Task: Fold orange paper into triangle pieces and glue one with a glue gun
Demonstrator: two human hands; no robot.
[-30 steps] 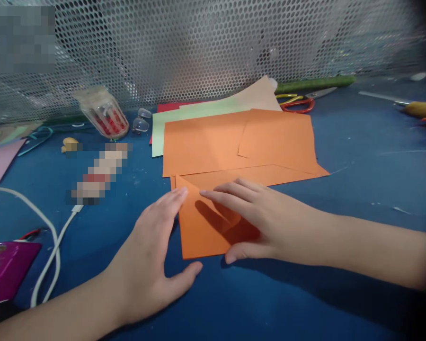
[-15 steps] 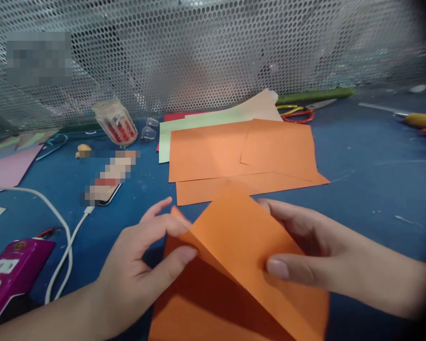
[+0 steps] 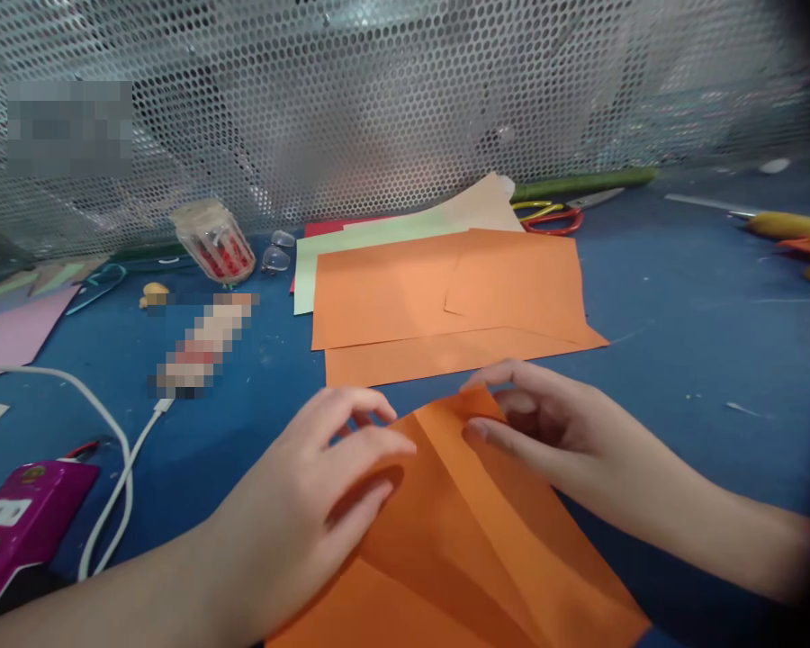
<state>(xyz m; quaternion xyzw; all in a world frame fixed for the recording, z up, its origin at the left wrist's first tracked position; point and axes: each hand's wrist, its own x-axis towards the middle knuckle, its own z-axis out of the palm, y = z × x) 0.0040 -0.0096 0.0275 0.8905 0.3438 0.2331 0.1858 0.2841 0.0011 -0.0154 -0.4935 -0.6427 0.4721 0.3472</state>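
Observation:
A sheet of orange paper [image 3: 438, 513] lies at the bottom centre, with a raised crease running from its far edge toward the near right. My left hand [image 3: 324, 486] is at the sheet's far left edge, its fingers curled and closed on the paper near the fold. At the far corner, my right hand [image 3: 546, 423] pinches the sheet between thumb and forefinger. The paper's near edge runs out of view.
Other orange sheets [image 3: 391, 288] lie beyond my hands, over a pale green sheet [image 3: 307, 274]. Behind them are scissors [image 3: 560, 219] and a mesh panel [image 3: 405, 108]. To the left are a jar [image 3: 214, 241], a white cable [image 3: 118, 432] and a purple power strip [image 3: 47, 504].
The raised flap has come down lower and flatter. My right hand has moved from its face to the far corner; my left hand has shifted right along the edge.

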